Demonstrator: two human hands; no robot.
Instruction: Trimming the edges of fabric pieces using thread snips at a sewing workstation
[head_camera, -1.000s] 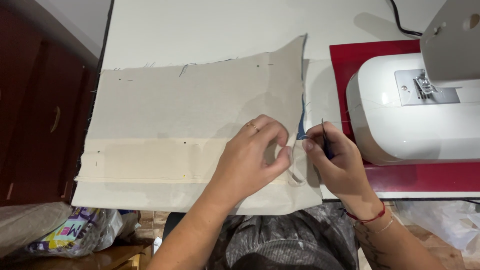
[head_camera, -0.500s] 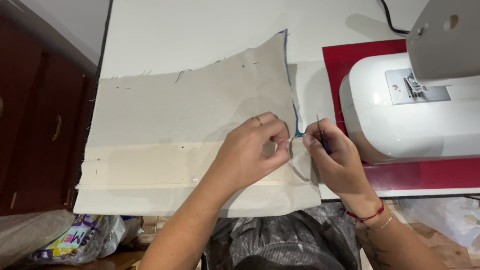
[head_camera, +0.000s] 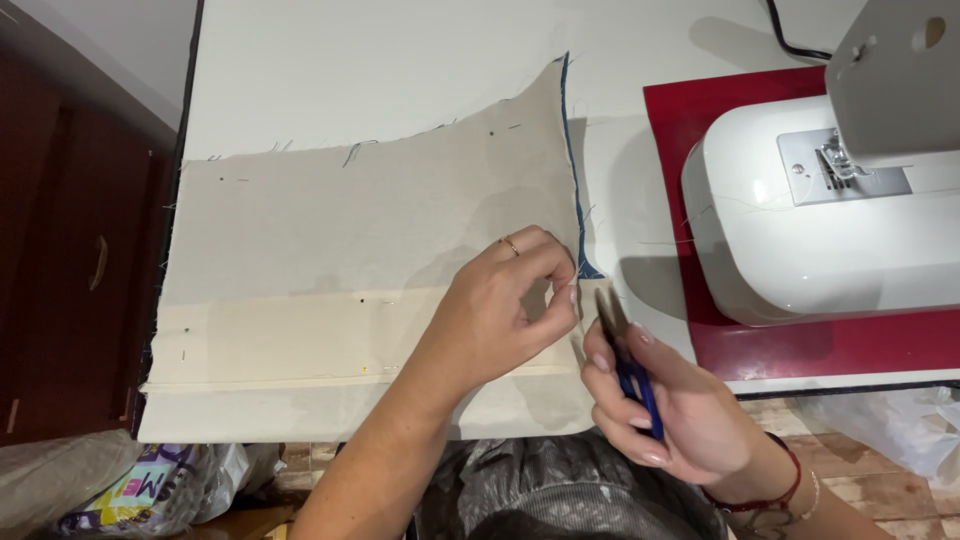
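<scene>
A person seated at a white desk (head_camera: 400, 70) works on a large piece of beige fabric (head_camera: 360, 250) spread flat across it. The left hand (head_camera: 505, 305) rests on the fabric near its right edge, thumb and forefinger pinched together on the cloth at that edge; a ring shows on one finger. Just to the right of the fabric's edge, the right hand (head_camera: 670, 410) is closed around small blue-handled scissors (head_camera: 625, 360), whose dark blades point up toward the pinched spot and lie close beside the left fingertips. A thin blue line of underlying cloth (head_camera: 572, 180) runs along the fabric's right edge. Well to the right of the fabric, a white sewing machine (head_camera: 830, 230) stands on a red mat (head_camera: 700, 120), with a black cable (head_camera: 790, 40) trailing off behind it. A red bracelet (head_camera: 775, 490) circles the right wrist. Left of the fabric, beyond the desk, stands dark wooden furniture (head_camera: 70, 270); below the fabric's lower left corner lies a crumpled plastic bag (head_camera: 150, 485) on the floor.
</scene>
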